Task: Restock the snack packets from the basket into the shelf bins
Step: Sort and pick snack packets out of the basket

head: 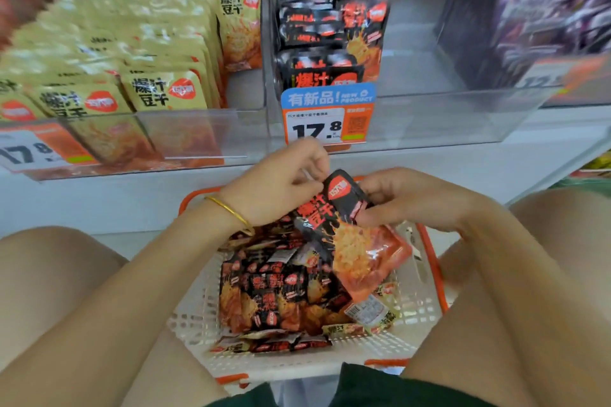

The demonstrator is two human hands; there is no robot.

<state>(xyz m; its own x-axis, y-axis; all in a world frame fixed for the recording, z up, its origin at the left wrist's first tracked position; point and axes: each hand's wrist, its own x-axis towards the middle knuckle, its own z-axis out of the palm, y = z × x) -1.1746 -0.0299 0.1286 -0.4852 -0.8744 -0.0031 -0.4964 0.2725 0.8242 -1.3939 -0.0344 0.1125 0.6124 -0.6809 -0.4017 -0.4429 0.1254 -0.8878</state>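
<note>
A white mesh basket (413, 304) with an orange rim sits between my knees and holds several black-and-orange snack packets (281, 294). Above it both hands hold one black-and-orange packet (350, 235) by its top. My left hand (281, 182), with a gold bangle on the wrist, pinches the packet's upper left corner. My right hand (396, 198) pinches its right edge. Straight ahead on the shelf, a clear bin (413, 116) holds several matching black packets (327, 30) at its left side.
The clear bin on the left (205, 129) is packed with yellow snack packets (132, 56). A blurred bin of purple packets (545, 10) stands at the right. Price tags reading 17.8 (327, 116) hang on the bin fronts. My bare knees flank the basket.
</note>
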